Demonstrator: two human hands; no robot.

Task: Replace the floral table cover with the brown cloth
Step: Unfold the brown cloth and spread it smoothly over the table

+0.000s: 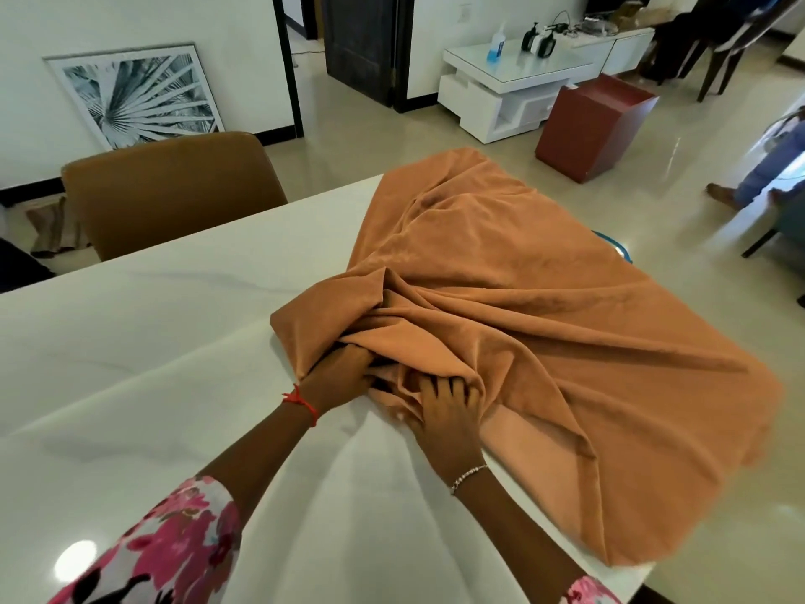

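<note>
A brown cloth (pixel 536 307) lies rumpled over the right half of the white marble table (pixel 152 342), its right side hanging past the table's edge. My left hand (pixel 339 370) reaches under a fold at the cloth's near edge, fingers hidden in the fabric. Just to its right, my right hand (pixel 444 411) grips a bunch of the same cloth with curled fingers. No floral cover is in view on the table.
A tan chair (pixel 170 189) stands at the table's far side. Beyond are a framed print (pixel 135 95) against the wall, a white low cabinet (pixel 522 80), a red-brown box (pixel 596 124) on the floor, and a person's legs (pixel 758 176) at the right.
</note>
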